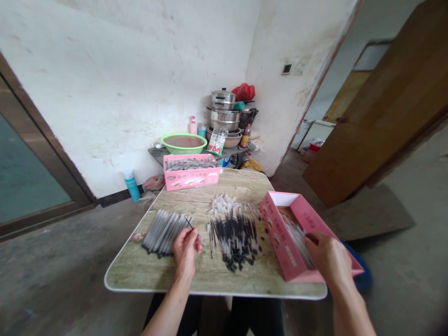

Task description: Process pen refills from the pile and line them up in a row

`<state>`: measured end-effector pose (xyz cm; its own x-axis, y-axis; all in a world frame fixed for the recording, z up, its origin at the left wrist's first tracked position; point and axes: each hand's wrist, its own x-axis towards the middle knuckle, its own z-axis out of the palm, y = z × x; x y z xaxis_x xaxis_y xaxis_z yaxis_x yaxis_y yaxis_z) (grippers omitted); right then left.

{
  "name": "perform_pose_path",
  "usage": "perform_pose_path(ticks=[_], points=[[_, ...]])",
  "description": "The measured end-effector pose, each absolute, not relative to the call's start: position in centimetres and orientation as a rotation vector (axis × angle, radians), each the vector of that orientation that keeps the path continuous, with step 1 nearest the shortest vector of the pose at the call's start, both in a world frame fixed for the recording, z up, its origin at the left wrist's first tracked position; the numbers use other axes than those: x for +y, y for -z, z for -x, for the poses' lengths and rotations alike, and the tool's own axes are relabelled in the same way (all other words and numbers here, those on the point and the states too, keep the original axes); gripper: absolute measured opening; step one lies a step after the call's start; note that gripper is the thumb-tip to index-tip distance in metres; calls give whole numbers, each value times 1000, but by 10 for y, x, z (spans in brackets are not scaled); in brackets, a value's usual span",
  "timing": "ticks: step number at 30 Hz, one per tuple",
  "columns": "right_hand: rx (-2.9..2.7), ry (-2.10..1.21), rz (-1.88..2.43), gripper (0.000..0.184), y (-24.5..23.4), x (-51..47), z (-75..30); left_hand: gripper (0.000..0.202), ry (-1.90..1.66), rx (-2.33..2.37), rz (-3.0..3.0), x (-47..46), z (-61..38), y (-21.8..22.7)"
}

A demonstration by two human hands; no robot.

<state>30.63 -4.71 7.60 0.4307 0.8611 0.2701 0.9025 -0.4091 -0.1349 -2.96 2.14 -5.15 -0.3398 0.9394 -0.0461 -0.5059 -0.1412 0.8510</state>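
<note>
My left hand [187,245] is closed around a thin dark stick [189,222], its tip pointing up and left. Under and beside that hand lies a row of clear slim tubes [161,231] with dark ends toward me. A bunch of black-and-clear thin pieces [234,235] with black caps is in the middle of the table, below a heap of small clear caps [224,204]. My right hand [331,259] reaches into an open pink box [282,249] and its fingers are curled at clear slim tubes [299,240]; what they grip is partly hidden.
A second pink box [192,179] full of slim tubes stands at the table's [157,275] far edge. Behind it are a green basin [184,149], stacked steel pots [224,114] and bottles. A blue can [131,186] stands on the floor, left.
</note>
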Motion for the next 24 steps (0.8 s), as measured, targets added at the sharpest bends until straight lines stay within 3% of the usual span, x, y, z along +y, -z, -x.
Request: perform_pose_path(ticks=[10,20,24], points=[[-1876,41,2582,16,-48,-12,-360,26,-1668,1008,-652,21,29,51],[-2220,-106,2510,17,-24,-3,-358,29,-1669,1020,-658,23,29,52],[-2233,-199,2538,28,-26,0,-357,30,-1668,1019,-662,23,29,53]])
